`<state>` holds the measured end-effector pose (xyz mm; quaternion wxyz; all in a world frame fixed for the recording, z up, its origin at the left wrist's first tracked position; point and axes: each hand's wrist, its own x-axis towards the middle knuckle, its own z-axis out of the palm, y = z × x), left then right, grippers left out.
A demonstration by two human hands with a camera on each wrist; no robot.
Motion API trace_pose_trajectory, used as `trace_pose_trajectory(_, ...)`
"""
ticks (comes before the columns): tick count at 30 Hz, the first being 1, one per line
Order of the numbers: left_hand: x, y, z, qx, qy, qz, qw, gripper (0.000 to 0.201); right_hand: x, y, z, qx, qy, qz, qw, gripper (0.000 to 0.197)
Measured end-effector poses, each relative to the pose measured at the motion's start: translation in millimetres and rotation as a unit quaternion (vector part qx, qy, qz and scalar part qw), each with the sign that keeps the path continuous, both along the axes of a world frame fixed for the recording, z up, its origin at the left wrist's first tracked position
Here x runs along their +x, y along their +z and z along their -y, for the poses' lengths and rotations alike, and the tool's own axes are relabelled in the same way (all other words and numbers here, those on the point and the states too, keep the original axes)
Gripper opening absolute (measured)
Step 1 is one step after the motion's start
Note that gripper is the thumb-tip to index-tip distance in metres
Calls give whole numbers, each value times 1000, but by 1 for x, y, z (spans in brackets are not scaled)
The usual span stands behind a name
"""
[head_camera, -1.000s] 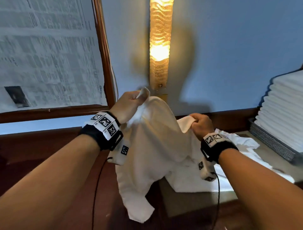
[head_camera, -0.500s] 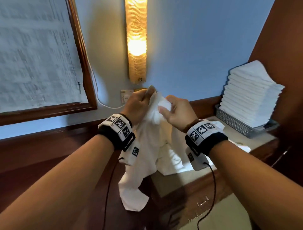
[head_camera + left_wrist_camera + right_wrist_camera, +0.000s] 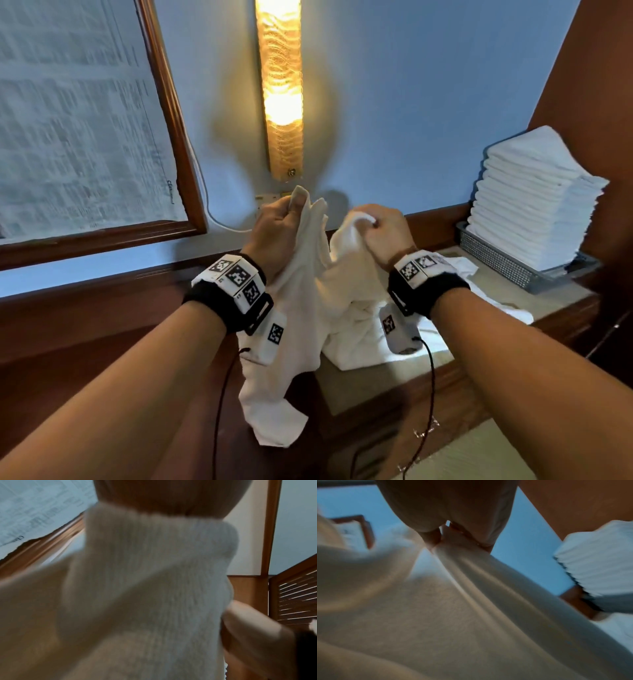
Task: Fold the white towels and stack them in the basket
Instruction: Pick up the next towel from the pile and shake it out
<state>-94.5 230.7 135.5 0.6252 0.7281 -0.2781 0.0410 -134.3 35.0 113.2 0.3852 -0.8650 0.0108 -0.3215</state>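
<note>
- A blue wall carries a lit lamp [image 3: 280, 89] and a wood-framed board [image 3: 78, 113]; below runs a dark wooden worktop [image 3: 370, 383].
- The left hand [image 3: 274, 236] pinches one top corner of a white towel [image 3: 308, 308], its fingers curled round the cloth.
- The right hand [image 3: 385, 231] grips another bunched part, just beside the left.
- The towel hangs between them, its lower end over the worktop's edge.
- A basket [image 3: 496, 262] on the right holds a stack [image 3: 534, 202] of folded towels.

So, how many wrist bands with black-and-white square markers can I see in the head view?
2. One wrist band is on the left wrist, behind the left hand. The other wrist band is on the right wrist, behind the right hand. None seems hidden.
</note>
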Motion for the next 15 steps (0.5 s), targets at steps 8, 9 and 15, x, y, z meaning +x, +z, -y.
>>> trace_pose_trajectory(8, -32, 17, 45, -7, 22, -9, 1000, 69, -21, 50, 13, -97, 21, 24, 995, 48)
trace_pose_trajectory(9, -35, 18, 47, 5, 31, 2, 999, 61, -28, 45, 16, -98, 40, 22, 994, 48)
trace_pose_trajectory(15, -61, 20, 50, 53, 69, 36, 996, 48, -59, 2, 27, -38, 122, 30, 991, 31)
